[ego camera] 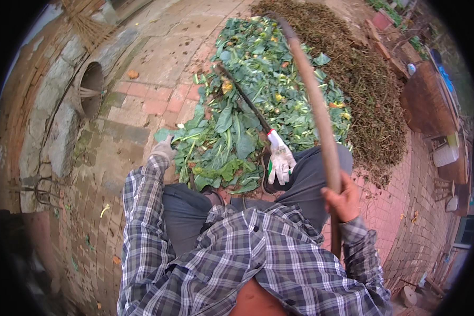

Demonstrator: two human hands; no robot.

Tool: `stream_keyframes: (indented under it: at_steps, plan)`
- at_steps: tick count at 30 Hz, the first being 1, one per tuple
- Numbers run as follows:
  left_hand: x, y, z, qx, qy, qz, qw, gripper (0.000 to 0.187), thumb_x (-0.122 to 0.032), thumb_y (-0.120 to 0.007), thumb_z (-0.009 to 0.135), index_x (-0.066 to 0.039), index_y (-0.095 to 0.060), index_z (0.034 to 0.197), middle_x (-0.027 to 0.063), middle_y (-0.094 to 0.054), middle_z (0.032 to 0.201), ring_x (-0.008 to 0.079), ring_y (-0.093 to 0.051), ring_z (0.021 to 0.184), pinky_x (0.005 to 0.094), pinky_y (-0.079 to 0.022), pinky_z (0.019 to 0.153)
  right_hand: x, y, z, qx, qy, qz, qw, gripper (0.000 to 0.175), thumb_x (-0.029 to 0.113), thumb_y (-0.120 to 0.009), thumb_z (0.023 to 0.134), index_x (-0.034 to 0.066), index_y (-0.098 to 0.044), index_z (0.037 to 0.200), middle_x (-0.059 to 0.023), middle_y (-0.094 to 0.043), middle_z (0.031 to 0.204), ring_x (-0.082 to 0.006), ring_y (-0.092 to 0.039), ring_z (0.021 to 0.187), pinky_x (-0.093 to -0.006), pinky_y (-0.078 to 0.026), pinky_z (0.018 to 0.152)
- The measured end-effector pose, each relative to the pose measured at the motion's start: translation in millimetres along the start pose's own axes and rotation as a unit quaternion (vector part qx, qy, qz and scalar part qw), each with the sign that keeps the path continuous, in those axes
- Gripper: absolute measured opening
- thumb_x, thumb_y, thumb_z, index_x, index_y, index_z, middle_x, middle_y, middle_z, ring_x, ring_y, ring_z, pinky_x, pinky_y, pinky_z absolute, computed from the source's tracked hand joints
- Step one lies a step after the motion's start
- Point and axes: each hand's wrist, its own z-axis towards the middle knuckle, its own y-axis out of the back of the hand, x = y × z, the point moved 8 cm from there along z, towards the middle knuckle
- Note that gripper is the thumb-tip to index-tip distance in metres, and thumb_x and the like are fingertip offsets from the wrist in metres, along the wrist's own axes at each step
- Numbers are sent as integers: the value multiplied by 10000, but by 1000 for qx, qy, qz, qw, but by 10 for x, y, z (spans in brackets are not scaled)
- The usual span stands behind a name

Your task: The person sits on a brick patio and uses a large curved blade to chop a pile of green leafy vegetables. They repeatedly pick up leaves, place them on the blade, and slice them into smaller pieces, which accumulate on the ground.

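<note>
My right hand, bare, is closed around a long curved wooden handle. The handle rises past my right knee, and its dark far end reaches over the leaves. My left hand, in a grey work glove, is at the near left edge of a heap of green leaves. Its fingers touch the leaves, but whether they grip any is hard to see. Between my knees lie larger whole leaves with pale stalks. A dark narrow bar slants across the heap. At its near end, a loose white glove lies by my shoe.
A brown heap of dry plant matter borders the leaves on the right. Left stand rough stones and a round basket-like container. Wooden furniture is at the right. Brick paving surrounds me.
</note>
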Motion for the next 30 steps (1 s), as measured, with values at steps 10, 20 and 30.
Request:
stream_keyframes:
  at_steps: [10,20,30]
  plan:
    - [-487,-447,-237,137,-82,125,979,529,-408,-745,888,-58,-673,1278,190,-725,1196,340,-676,1166,445,-527,997,-1154,1605,1672,-218,196,-290,911,519,173,-729,876,-37,-585,1328,-190,-731,1025,-281,-720,860,-397,-571,796]
    - [-723,-801,-435,205,14,50,977,785,-446,-783,854,59,-476,1370,283,-671,1235,368,-650,1199,442,-509,1031,-3030,831,2147,-128,-150,-420,886,552,167,-772,881,-8,-557,1359,-208,-724,1093,-319,-732,947,-442,-592,832]
    - [-2178,-1387,795,119,96,25,988,1312,-604,-845,742,40,-115,1623,265,-209,1669,416,-276,1526,487,-299,1231,-3431,353,1972,-105,-255,-327,904,541,172,-769,888,0,-552,1352,-208,-716,1118,-324,-733,953,-451,-602,821]
